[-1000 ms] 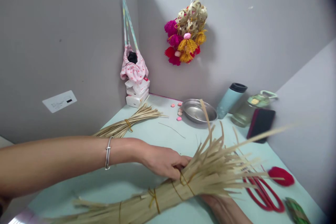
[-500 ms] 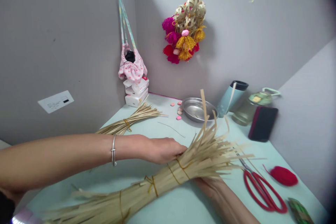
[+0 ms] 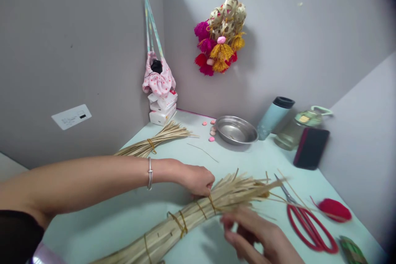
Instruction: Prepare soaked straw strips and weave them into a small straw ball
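Across the pale tabletop (image 3: 123,208), the tied straw bundle (image 3: 193,215) lies lengthwise from eight o'clock to two. Nearer it, the left hand (image 3: 198,179) is curled at its eleven-o'clock edge; what those fingers grip, I cannot tell. From the right hand (image 3: 258,231), loosely parted and holding nothing visible, the bundle lies just beside, toward ten o'clock.

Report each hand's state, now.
Left hand: closed, against the large strip bundle; what it grips is hidden.
Right hand: open, fingers loosely curled, nothing visibly held.
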Action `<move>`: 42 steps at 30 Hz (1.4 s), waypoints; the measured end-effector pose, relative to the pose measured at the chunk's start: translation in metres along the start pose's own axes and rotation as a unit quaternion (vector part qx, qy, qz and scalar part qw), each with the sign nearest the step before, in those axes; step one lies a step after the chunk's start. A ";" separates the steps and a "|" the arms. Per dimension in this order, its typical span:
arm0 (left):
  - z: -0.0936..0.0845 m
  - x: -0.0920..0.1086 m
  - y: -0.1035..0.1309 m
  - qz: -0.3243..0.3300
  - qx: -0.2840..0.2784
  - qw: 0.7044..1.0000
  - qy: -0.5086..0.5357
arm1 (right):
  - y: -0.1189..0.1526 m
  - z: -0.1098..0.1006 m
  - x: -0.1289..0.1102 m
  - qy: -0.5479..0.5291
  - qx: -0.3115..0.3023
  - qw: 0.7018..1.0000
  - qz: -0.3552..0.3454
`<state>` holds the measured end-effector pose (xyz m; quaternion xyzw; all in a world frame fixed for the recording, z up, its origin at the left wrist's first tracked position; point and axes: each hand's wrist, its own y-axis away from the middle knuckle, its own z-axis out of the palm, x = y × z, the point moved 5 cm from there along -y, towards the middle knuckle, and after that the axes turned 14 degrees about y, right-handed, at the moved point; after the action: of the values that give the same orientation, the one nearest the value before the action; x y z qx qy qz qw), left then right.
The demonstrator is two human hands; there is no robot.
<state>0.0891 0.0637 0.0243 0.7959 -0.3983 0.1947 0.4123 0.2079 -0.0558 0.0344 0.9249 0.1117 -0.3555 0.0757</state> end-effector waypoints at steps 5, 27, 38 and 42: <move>0.000 0.011 -0.005 -0.013 -0.021 0.999 0.031 | -0.032 0.026 0.011 0.184 0.172 0.967 -0.025; 0.015 -0.038 -0.023 0.025 -0.170 0.930 0.326 | -0.029 -0.001 0.013 -0.259 0.029 0.961 0.095; 0.025 0.001 0.013 0.067 0.088 0.993 0.037 | -0.010 0.003 -0.009 0.279 0.201 0.917 -0.200; 0.037 0.002 0.005 0.101 0.103 0.986 0.084 | -0.012 0.022 -0.010 0.344 0.164 0.894 -0.235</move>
<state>0.0856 0.0310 0.0062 0.7706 -0.4188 0.3415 0.3378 0.1831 -0.0511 0.0241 0.9356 0.2846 -0.0360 -0.2056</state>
